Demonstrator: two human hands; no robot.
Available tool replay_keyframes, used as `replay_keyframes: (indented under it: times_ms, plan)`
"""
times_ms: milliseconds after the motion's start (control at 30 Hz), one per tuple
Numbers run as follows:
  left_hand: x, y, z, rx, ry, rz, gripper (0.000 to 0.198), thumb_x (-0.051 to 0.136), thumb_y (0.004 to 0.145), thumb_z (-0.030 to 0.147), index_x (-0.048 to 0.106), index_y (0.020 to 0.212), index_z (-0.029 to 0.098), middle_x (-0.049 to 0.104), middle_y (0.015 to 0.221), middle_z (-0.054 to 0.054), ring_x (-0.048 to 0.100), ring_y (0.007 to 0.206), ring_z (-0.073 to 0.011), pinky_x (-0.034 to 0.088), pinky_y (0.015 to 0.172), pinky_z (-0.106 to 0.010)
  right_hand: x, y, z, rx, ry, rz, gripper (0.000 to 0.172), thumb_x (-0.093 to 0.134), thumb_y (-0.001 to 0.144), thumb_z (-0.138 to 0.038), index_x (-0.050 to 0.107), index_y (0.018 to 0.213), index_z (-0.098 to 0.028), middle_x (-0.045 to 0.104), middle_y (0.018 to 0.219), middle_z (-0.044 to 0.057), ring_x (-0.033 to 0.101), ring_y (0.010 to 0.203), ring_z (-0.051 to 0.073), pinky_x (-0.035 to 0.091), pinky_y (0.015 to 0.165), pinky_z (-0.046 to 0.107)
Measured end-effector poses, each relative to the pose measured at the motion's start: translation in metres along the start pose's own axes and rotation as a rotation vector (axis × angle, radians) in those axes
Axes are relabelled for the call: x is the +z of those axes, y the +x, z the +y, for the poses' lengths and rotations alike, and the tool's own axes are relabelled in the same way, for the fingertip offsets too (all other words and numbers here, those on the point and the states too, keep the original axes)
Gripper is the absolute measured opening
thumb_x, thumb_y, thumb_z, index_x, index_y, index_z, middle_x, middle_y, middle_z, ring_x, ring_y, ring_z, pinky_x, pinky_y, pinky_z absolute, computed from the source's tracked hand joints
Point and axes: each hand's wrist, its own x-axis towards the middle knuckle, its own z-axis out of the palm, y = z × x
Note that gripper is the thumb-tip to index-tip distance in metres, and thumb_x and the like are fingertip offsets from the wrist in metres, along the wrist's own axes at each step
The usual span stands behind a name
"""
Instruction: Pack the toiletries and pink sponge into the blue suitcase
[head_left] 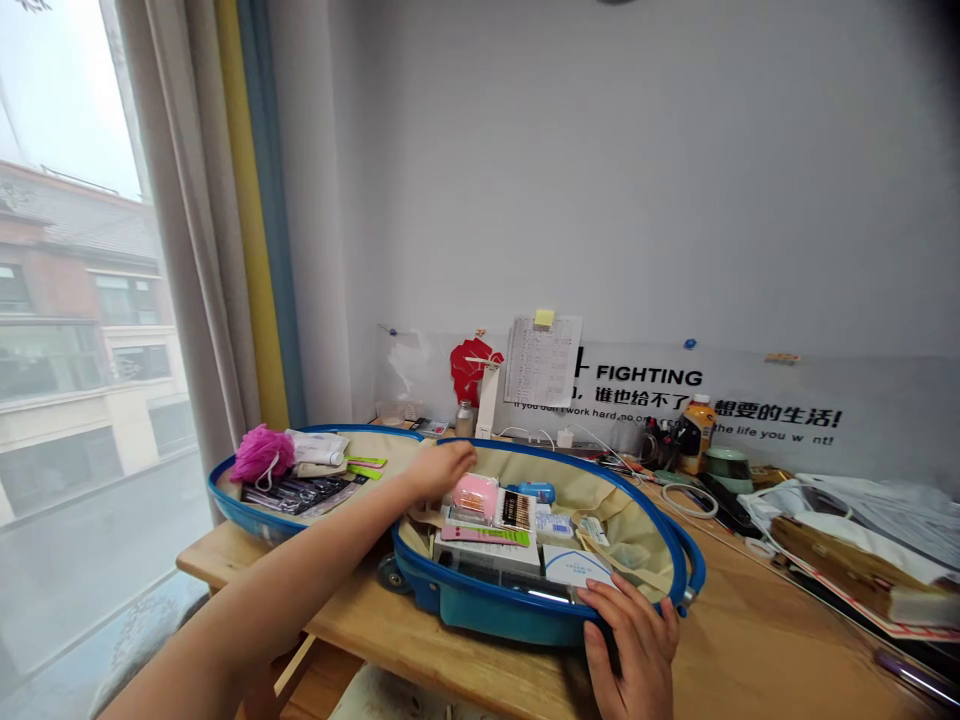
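A small blue suitcase (480, 602) lies open on a wooden desk (750, 640), both halves lined in beige. My left hand (442, 468) reaches across the hinge over the right half, fingers curled together just above a pink pouch (475, 494); whether it grips anything I cannot see. My right hand (634, 650) rests flat on the near rim of the right half, fingers spread. That half holds boxes, a white card packet (574, 565) and a blue item (534, 491). The left half (247, 510) holds a pink bath puff (259, 452), a white tube and dark packets.
A window and curtains (225, 250) stand at the left. Along the wall sit an orange bottle (695, 430), cables, a green bowl, pinned papers (541, 358) and a lettered wall strip. Bags and papers (862, 550) pile up at the right. A chair seat shows below the desk.
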Motion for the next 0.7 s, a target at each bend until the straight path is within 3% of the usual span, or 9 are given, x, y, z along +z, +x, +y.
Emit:
replay_keyframes:
  times_ms: [133, 300, 500, 700]
  plan:
    - [-0.008, -0.007, -0.064, -0.265, 0.045, 0.077, 0.035, 0.028, 0.101, 0.031, 0.053, 0.122, 0.018, 0.060, 0.125, -0.010, 0.058, 0.110, -0.0196, 0.046, 0.093, -0.036, 0.000, -0.001, 0.000, 0.008, -0.005, -0.011, 0.020, 0.043, 0.091, -0.028, 0.061, 0.100, -0.024, 0.069, 0.095, 0.002, 0.061, 0.102, 0.022, 0.020, 0.110, 0.043]
    - [0.005, -0.042, -0.127, -0.424, 0.179, -0.037, 0.036, 0.055, 0.092, 0.037, 0.056, 0.121, 0.017, 0.058, 0.123, -0.009, 0.058, 0.110, -0.0226, 0.048, 0.095, -0.047, -0.002, 0.000, 0.000, -0.004, -0.007, -0.020, 0.021, 0.043, 0.091, -0.027, 0.061, 0.101, -0.024, 0.069, 0.097, 0.002, 0.059, 0.104, 0.021, 0.020, 0.110, 0.043]
    - [0.029, -0.050, -0.142, -0.383, 0.275, -0.200, 0.030, 0.059, 0.090, 0.034, 0.059, 0.114, 0.015, 0.060, 0.120, -0.008, 0.058, 0.109, -0.0222, 0.049, 0.094, -0.047, 0.000, -0.001, 0.001, -0.001, -0.020, -0.016, 0.021, 0.043, 0.091, -0.029, 0.063, 0.098, -0.025, 0.070, 0.096, 0.002, 0.061, 0.102, 0.021, 0.021, 0.110, 0.043]
    - [0.041, -0.041, -0.142, -0.369, 0.289, -0.239, 0.031, 0.058, 0.090, 0.035, 0.059, 0.114, 0.016, 0.059, 0.120, -0.008, 0.058, 0.109, -0.0220, 0.049, 0.093, -0.046, 0.001, -0.004, 0.002, 0.023, -0.020, -0.033, 0.021, 0.044, 0.089, -0.029, 0.062, 0.100, -0.026, 0.070, 0.096, 0.002, 0.062, 0.102, 0.021, 0.021, 0.110, 0.043]
